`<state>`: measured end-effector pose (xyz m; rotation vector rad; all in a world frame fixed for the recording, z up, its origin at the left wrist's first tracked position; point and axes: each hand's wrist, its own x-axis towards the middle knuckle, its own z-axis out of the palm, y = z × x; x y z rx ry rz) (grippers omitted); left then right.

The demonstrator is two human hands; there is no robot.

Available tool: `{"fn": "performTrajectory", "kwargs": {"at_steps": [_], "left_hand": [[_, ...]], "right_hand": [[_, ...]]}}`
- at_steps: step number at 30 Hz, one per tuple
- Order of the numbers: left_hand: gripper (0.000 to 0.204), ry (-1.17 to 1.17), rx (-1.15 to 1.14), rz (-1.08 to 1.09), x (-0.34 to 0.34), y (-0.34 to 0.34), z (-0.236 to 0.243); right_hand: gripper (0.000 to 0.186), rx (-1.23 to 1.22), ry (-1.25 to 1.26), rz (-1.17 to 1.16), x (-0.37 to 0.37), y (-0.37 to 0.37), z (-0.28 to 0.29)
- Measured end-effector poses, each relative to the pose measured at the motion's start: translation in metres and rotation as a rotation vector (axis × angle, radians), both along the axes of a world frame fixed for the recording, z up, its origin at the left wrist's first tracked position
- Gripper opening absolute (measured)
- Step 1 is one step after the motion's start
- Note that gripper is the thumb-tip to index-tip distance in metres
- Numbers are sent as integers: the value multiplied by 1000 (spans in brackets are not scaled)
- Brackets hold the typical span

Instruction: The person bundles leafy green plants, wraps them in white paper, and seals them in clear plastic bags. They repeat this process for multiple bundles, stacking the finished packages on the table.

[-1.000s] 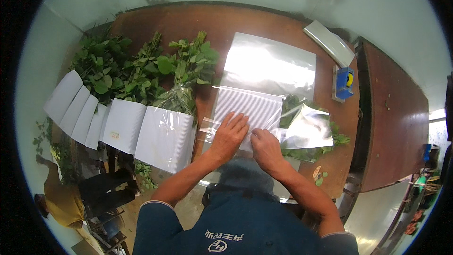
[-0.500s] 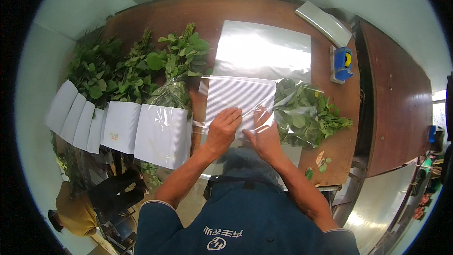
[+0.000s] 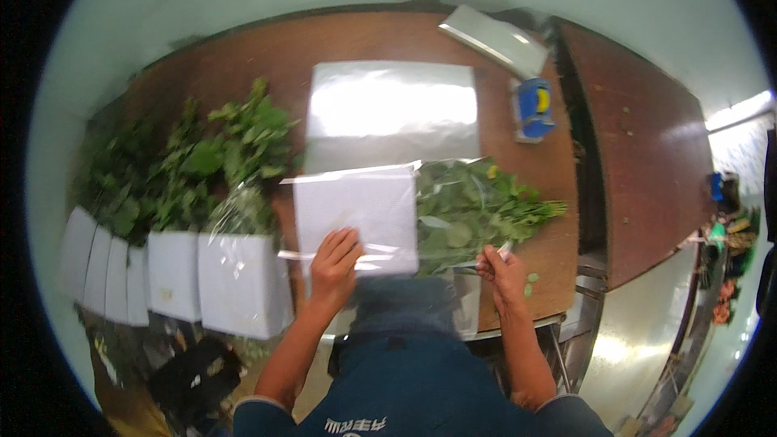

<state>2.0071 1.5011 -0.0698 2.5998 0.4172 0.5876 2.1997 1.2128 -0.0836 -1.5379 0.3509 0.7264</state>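
In front of me lies a bunch of leafy green stems point(image 3: 477, 206), its left end covered by a white ribbed sheet point(image 3: 364, 202). Clear plastic film shows as glossy strips along the sheet's edges and over the leaves. My left hand point(image 3: 333, 267) rests flat on the near part of the white sheet, fingers stretched out. Beside the bunch's near edge, my right hand point(image 3: 503, 271) pinches a corner of the clear film. The bundle lies partly over shiny film sheets point(image 3: 392, 105), its cut stems toward the right. Motion blurs the view somewhat.
Several white-wrapped bunches point(image 3: 243, 283) stand in a row at the left, leaves pointing away. A blue tape dispenser point(image 3: 534, 109) with yellow tape sits at the right of the brown table point(image 3: 267, 40), near a folded film packet point(image 3: 498, 40). Another brown board point(image 3: 647, 162) stands further right.
My right hand has left the white sheet and moved right to the film by the stems. The left hand stays on the sheet. The whole view has shifted.
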Motion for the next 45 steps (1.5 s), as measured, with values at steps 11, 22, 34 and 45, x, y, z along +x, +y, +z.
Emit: {"fn": "performTrajectory", "kwargs": {"at_steps": [11, 22, 34, 45], "left_hand": [[19, 2, -8, -31, 2, 3, -7], [19, 12, 19, -13, -9, 6, -19], [18, -29, -24, -46, 7, 4, -12], [40, 145, -83, -88, -13, 1, 12]], "right_hand": [[58, -465, -922, -28, 290, 30, -15], [26, -125, -589, -107, 289, 37, -9], [26, -1158, -1161, 344, 292, -27, -73], [17, 256, -227, 349, -12, 129, 91]]}}
